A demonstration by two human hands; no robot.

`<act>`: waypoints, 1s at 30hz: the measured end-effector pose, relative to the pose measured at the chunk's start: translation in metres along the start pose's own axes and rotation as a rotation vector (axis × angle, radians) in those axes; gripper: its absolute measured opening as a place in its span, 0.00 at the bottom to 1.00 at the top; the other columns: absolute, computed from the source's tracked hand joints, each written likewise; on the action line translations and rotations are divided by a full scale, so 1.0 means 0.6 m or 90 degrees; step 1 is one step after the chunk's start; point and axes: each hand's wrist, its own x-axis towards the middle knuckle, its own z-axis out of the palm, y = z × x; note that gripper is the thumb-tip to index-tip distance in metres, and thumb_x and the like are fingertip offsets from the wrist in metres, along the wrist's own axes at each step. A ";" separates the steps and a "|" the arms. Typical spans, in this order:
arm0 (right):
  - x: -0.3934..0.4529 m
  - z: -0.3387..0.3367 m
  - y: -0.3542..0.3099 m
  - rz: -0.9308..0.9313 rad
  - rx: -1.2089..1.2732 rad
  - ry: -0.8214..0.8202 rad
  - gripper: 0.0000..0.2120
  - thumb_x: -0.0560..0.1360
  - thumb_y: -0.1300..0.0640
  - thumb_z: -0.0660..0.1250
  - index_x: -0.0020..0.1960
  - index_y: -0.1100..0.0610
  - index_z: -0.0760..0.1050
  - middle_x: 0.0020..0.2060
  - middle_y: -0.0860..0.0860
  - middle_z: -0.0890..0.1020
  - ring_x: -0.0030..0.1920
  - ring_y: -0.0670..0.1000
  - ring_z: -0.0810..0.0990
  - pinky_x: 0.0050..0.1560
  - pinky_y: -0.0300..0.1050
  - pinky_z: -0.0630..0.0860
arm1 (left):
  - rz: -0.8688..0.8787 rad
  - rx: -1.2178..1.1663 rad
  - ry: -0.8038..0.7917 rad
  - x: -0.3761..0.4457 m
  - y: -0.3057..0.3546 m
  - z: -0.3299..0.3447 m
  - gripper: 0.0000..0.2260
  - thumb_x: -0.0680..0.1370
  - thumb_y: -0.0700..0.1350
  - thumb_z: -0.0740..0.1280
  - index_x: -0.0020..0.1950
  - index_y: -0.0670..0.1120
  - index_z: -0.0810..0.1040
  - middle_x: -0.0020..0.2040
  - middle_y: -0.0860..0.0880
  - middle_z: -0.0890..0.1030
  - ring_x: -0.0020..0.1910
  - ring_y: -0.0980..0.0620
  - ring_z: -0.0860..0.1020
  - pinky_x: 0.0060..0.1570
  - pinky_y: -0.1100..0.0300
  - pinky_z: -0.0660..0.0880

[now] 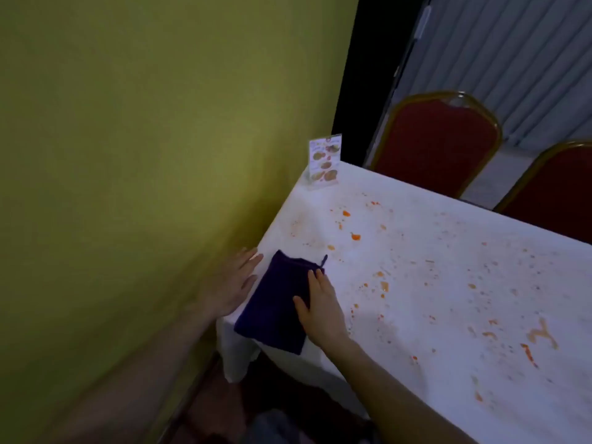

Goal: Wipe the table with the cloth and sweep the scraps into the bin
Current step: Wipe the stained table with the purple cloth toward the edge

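Against the olive wall (144,155), the left hand (235,285) lies flat, fingers together, at the table's (448,283) corner edge, touching the dark folded cloth (277,302). Right hand (322,310), fingers spread, presses the cloth. Orange scraps (355,236) scatter rightward; red chairs (439,142) stand beyond.

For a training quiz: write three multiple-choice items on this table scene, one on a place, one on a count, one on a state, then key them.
1. Where does the small upright menu card stand?
A. far corner by the yellow wall
B. under the cloth
C. on a chair

2. How many red padded chairs with gold frames show?
A. none
B. two
C. five

3. How is the right hand?
A. in a fist in the air
B. flat on the dark purple folded cloth
C. holding a cup

Key: 1 A, it stands at the tablecloth's far corner; 2 B, two backs show; 3 B, fingers lie spread on the cloth.
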 end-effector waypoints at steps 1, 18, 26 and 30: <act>0.007 0.018 -0.013 0.017 -0.010 -0.013 0.31 0.83 0.51 0.57 0.81 0.56 0.48 0.80 0.52 0.51 0.80 0.53 0.49 0.77 0.47 0.53 | -0.001 0.024 -0.022 0.002 -0.014 0.011 0.35 0.78 0.63 0.36 0.81 0.49 0.54 0.81 0.52 0.50 0.81 0.50 0.49 0.78 0.54 0.48; 0.006 0.129 0.010 0.036 -0.228 0.033 0.35 0.80 0.35 0.41 0.80 0.51 0.38 0.79 0.51 0.41 0.78 0.54 0.35 0.76 0.52 0.32 | 0.039 0.132 0.007 0.035 -0.073 0.095 0.28 0.83 0.58 0.40 0.81 0.46 0.51 0.82 0.47 0.51 0.80 0.47 0.51 0.77 0.46 0.53; 0.003 0.035 0.154 0.176 -0.247 0.103 0.36 0.78 0.38 0.47 0.80 0.55 0.52 0.79 0.56 0.54 0.79 0.59 0.52 0.77 0.60 0.51 | 0.006 0.132 0.037 0.048 -0.055 0.114 0.28 0.83 0.56 0.46 0.81 0.45 0.53 0.82 0.47 0.52 0.80 0.49 0.51 0.77 0.47 0.54; 0.116 0.000 0.150 0.229 -0.229 0.113 0.42 0.76 0.30 0.42 0.81 0.55 0.45 0.80 0.58 0.48 0.79 0.59 0.45 0.78 0.61 0.43 | 0.015 0.127 0.057 0.048 -0.059 0.120 0.28 0.83 0.55 0.48 0.82 0.45 0.53 0.82 0.47 0.51 0.81 0.49 0.50 0.78 0.47 0.53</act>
